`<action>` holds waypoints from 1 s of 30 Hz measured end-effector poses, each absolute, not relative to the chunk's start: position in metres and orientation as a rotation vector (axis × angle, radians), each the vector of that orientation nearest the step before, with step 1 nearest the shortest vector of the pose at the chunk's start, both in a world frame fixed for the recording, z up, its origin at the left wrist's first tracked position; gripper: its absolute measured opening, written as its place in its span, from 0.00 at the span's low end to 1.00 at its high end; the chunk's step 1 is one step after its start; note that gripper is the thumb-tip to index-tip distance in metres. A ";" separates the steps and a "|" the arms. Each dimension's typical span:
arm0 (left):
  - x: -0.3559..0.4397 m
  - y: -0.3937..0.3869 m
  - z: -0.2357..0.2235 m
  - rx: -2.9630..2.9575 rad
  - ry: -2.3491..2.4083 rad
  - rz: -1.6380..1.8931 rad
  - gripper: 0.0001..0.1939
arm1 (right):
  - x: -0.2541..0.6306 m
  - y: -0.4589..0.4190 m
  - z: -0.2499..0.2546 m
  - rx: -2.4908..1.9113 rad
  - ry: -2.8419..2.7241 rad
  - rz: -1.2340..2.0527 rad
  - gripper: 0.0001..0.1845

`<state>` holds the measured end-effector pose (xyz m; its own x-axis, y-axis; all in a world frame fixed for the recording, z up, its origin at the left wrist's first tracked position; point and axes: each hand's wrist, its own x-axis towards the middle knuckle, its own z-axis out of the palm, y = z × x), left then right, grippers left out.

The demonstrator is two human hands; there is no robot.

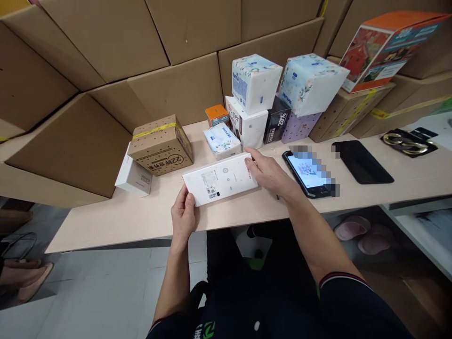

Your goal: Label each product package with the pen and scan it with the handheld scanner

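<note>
A flat white box (226, 181) with small printing and a barcode is held over the front part of the table (116, 221). My left hand (183, 212) grips its left end, thumb on the printed face. At the right end, my right hand (268, 172) has its thumb and fingers closed on the corner. Just behind the box lies a tissue pack (222, 141). To the left, a brown carton (160, 146) with yellow tape leans over a white power bank box (133, 176). A phone-like device (307, 172) with a lit screen lies right of my right hand.
Behind stand a white Super Meal box (249, 125), a black box (275, 123), a purple box (300, 126), stacked tissue packs (257, 82) and an orange box (391, 52). Large cartons (176, 94) wall the back. A black tablet-like slab (363, 161) lies right. Another person's foot (33, 280) shows lower left.
</note>
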<state>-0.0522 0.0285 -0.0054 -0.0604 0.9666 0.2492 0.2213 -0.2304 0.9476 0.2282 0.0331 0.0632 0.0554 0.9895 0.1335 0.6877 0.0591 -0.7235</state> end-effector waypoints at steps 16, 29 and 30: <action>-0.052 0.027 -0.001 1.465 1.267 1.403 0.28 | 0.234 0.023 0.075 -1.479 -1.572 0.695 0.21; -0.052 0.026 0.002 1.235 1.113 1.465 0.23 | 0.248 0.021 0.066 -1.430 -1.705 0.838 0.10; -0.052 0.026 0.002 1.264 1.136 1.461 0.22 | 0.249 0.019 0.065 -1.422 -1.747 0.853 0.09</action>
<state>-0.0518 0.0260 0.0022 -0.1056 0.9743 0.1988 -0.0474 -0.2046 0.9777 0.2492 0.0195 0.0646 -0.1357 0.9834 0.1204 0.5095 0.1735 -0.8428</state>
